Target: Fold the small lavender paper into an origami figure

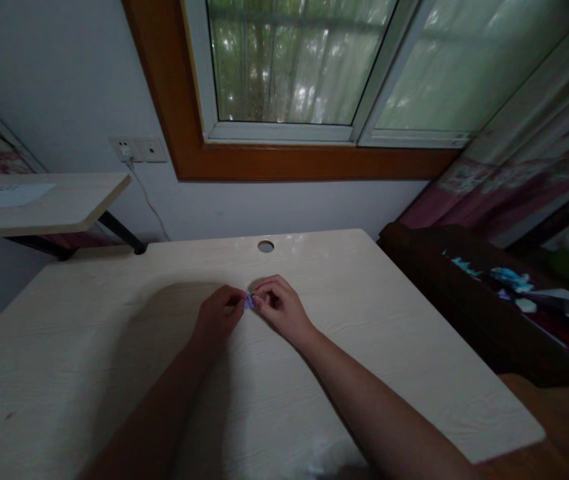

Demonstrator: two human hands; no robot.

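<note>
My left hand and my right hand meet over the middle of a pale wooden desk. Both pinch one small purple piece between thumb and fingertips; it looks like folded paper, too small to name for sure. The fingers of both hands are closed on it, just above the desk top. Both forearms reach in from the bottom edge of the view.
A round cable hole sits near the desk's far edge. A raised shelf stands at the left, with a wall socket and cord behind. A window is above. Dark furniture with clutter stands right of the desk.
</note>
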